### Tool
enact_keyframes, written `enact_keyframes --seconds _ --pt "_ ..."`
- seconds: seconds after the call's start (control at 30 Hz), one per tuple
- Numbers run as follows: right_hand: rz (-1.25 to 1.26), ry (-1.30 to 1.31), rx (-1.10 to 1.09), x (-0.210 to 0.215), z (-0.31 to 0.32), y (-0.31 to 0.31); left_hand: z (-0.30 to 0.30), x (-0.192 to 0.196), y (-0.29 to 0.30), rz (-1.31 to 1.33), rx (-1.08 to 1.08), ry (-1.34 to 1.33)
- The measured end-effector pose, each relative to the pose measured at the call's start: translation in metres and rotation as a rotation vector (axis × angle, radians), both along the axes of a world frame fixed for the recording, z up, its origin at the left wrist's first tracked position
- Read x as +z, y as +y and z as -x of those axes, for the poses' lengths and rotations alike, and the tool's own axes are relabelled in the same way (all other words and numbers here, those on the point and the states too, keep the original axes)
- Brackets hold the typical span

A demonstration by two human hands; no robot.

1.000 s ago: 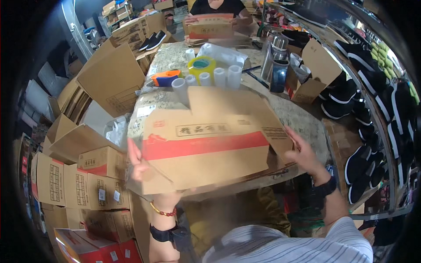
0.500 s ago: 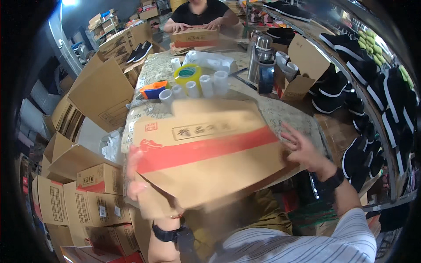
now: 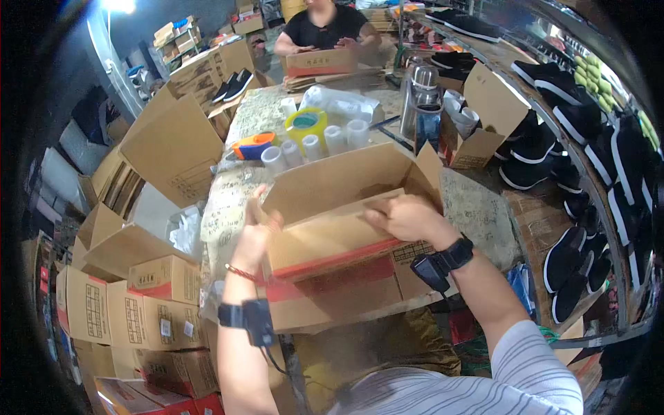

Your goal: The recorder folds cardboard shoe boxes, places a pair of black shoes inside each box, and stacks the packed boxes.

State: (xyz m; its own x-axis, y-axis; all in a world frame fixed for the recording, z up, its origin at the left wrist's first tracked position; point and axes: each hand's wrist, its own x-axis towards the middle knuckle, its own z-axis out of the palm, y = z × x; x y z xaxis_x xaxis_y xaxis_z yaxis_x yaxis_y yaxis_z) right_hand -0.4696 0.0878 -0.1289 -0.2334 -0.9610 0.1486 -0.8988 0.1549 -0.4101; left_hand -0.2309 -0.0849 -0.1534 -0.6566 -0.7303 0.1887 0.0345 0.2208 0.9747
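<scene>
A brown cardboard box [image 3: 346, 252] with a red stripe stands opened out at the table's near edge, its hollow side up. Its back wall [image 3: 332, 181] rises behind, and an end flap [image 3: 429, 173] sticks up at the right. My left hand [image 3: 254, 232] grips the box's left end, slightly blurred, with the thumb pointing up. Over the top from the right comes my right hand [image 3: 409, 220], its curled fingers closed on the near panel's upper edge. Both wrists wear black straps with small devices.
White tube rolls [image 3: 311, 146], a yellow tape roll [image 3: 306, 124] and an orange-blue tape dispenser [image 3: 254, 146] stand behind the box. A steel flask [image 3: 422, 86] is at the back right. Black shoes [image 3: 564, 259] fill the right shelves; cartons [image 3: 124, 311] pile up at left. A person [image 3: 321, 31] handles another box opposite.
The box has gone from flattened and tilted to opened out, hollow side up. My right hand has moved left from beside it onto its panel edge; my left hand has shifted up and right.
</scene>
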Motion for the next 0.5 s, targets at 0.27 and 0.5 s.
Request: enact_keyframes --seconds 0.27,0.5 --pt "1.103 -0.584 -0.325 0.008 0.064 0.014 0.020 0.002 0.016 0.381 0.200 -0.358" --pt "0.401 -0.333 0.024 -0.015 0.054 0.037 -0.001 -0.016 0.020 0.531 0.161 -0.049"
